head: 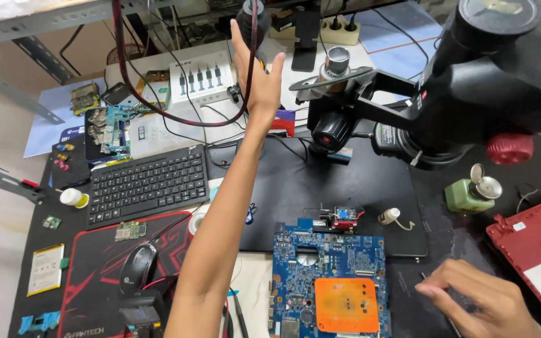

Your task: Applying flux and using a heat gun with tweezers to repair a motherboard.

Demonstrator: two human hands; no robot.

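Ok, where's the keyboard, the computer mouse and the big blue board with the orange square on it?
Black keyboard (148,184): head view, middle of its keys.
Black computer mouse (137,267): head view, middle of its rounded back.
Blue circuit board (327,255): head view, bare blue part above its orange square.

This is a repair workshop for electronics. A bare blue circuit board (328,275) lies on the crowded surface (255,275), under a big black microscope (446,75). Small broken phone boards (109,128), a black keyboard (147,184), and loose wires (176,112) lie around.
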